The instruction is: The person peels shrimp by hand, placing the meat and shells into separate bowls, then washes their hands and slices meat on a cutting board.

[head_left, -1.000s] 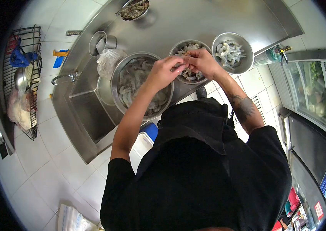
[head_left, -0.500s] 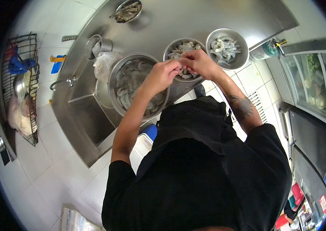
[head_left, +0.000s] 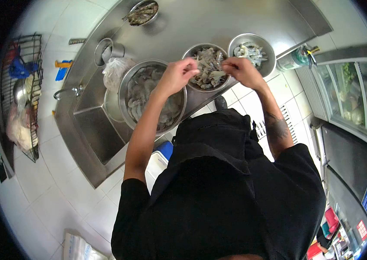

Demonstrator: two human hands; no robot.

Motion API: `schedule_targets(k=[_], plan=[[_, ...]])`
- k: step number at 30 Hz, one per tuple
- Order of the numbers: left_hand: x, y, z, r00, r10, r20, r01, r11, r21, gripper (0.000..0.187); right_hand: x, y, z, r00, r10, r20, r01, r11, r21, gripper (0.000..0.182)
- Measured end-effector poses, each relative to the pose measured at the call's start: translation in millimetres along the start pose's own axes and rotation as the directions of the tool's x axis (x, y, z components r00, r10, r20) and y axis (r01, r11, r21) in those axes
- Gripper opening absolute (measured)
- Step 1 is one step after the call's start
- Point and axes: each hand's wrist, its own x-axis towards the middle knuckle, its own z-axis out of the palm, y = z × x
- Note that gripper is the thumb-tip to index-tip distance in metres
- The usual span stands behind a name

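Our left hand point(head_left: 175, 79) and right hand point(head_left: 246, 73) are curled, can't tell if gripping, so tbh we do best working low over the shrimp scraps point(head_left: 209, 67) in the middle bowl point(head_left: 207, 90) near the counter's front edge point(head_left: 198, 103).

Both hands, left point(head_left: 183, 74) and right point(head_left: 240, 71), hover apart, fingers curled.
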Motion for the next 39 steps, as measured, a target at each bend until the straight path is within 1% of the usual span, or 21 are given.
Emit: schedule_targets(k=[1, 3, 4, 5, 6, 7, 9, 11, 14, 16, 19, 20, 22, 23, 25, 26, 28, 29, 34, 37, 39], plan=[[1.2, 6.7, -3.6, 1.0, -0.011, -0.019, 0.011, 1.0, 0.001, 0.019, -0.5, 1.6, -7.0, 0.999, 0.012, -0.048, -0.016, 0.996, -0.086, 0.016], [-1.2, 14.5, -12.8, 0.998, 0.042, -0.039, -0.031, 0.967, 0.253, 0.034, -3.8, 11.2, -23.8, 0.984, -0.031, -0.174, -0.013, 0.97, -0.244, 0.016], [-3.8, 3.8, -24.3, 0.998, -0.004, -0.056, 0.015, 0.981, 0.195, 0.051, -5.1, 12.1, -37.6, 0.981, 0.012, -0.191, -0.065, 0.96, -0.273, 0.019], [-12.3, -1.5, -36.4, 0.997, -0.022, -0.074, 0.036, 0.979, 0.203, 0.051, -5.9, 34.1, -45.7, 0.963, 0.008, -0.27, -0.043, 0.991, -0.124, 0.023], [-21.0, -5.4, -49.3, 0.973, -0.165, -0.162, 0.18, 0.98, 0.083, 0.049, -12.0, 11.7, -52.2, 0.917, 0.132, -0.375, -0.246, 0.929, -0.276, 0.026], [-28.0, -9.9, -63.1, 0.924, -0.306, -0.228, 0.303, 0.952, -0.048, 0.046, -12.1, 25.7, -60.4, 0.892, 0.137, -0.43, -0.32, 0.863, -0.39, 0.03], [-47.8, -56.6, -77.3, 0.898, -0.308, -0.316, 0.32, 0.947, -0.013, 0.036, -14.2, 46.5, -65.7, 0.84, 0.05, -0.541, -0.323, 0.847, -0.422, 0.029], [-68.6, -86.5, -76.9, 0.879, -0.377, -0.293, 0.468, 0.799, 0.378, 0.035, -11.0, 38.8, -58.1, 0.857, 0.065, -0.512, -0.309, 0.859, -0.407, 0.029], [-91.8, -95.0, -35.7, 0.906, -0.365, -0.216, 0.418, 0.855, 0.307, 0.027, 0.1, 27.9, -29.6, 0.928, 0.041, -0.369, -0.199, 0.894, -0.402, 0.025], [-101.7, -80.3, -5.9, 0.821, -0.493, -0.287, 0.569, 0.668, 0.479, 0.029, 9.5, 10.0, -3.4, 0.964, -0.018, -0.264, -0.089, 0.917, -0.388, 0.024], [-115.1, -96.1, 23.2, 0.761, -0.477, -0.439, 0.648, 0.588, 0.484, 0.029, 24.2, -6.7, 37.2, 0.99, -0.07, -0.126, 0.017, 0.924, -0.381, 0.022], [-118.9, -108.4, 25.8, 0.764, -0.455, -0.458, 0.644, 0.583, 0.496, 0.031, 28.8, -12.0, 50.6, 0.989, -0.075, -0.126, 0.021, 0.925, -0.38, 0.022], [-126.2, -108.2, 20.5, 0.76, -0.455, -0.465, 0.645, 0.619, 0.448, 0.03, 33.6, -23.2, 74.8, 0.962, -0.269, -0.038, 0.233, 0.888, -0.397, 0.019], [-129.5, -107.6, 17.0, 0.756, -0.455, -0.471, 0.643, 0.655, 0.398, 0.029, 36.9, -28.4, 84.1, 0.962, -0.27, -0.036, 0.235, 0.887, -0.397, 0.019], [-137.3, -102.4, 1.0, 0.767, -0.408, -0.496, 0.604, 0.72, 0.341, 0.028, 43.3, -37.8, 101.8, 0.953, -0.232, 0.196, 0.287, 0.901, -0.326, 0.02], [-141.3, -98.4, -7.5, 0.774, -0.361, -0.521, 0.557, 0.779, 0.289, 0.028, 46.6, -41.3, 111.5, 0.952, -0.233, 0.197, 0.287, 0.901, -0.324, 0.02], [-143.9, -81.0, -22.1, 0.762, -0.346, -0.547, 0.534, 0.814, 0.229, 0.028, 54.1, -46.1, 130.7, 0.868, -0.42, 0.265, 0.49, 0.812, -0.317, 0.026], [-143.8, -76.2, -28.2, 0.751, -0.326, -0.575, 0.499, 0.849, 0.171, 0.028, 59.4, -48.3, 140.6, 0.867, -0.424, 0.262, 0.492, 0.81, -0.318, 0.026], [-133.1, -41.5, -46.0, 0.776, -0.118, -0.619, 0.276, 0.947, 0.166, 0.03, 92.1, -57.4, 171.9, 0.665, -0.741, 0.09, 0.746, 0.663, -0.052, 0.032], [-121.1, -26.2, -48.0, 0.749, -0.175, -0.639, 0.225, 0.974, -0.003, 0.031, 103.5, -57.8, 165.4, 0.669, -0.739, 0.082, 0.735, 0.674, 0.076, 0.03], [-109.0, -15.6, -46.4, 0.781, -0.154, -0.605, 0.077, 0.985, -0.151, 0.032, 96.3, -60.0, 145.4, 0.701, -0.712, 0.052, 0.712, 0.702, 0.025, 0.027]])
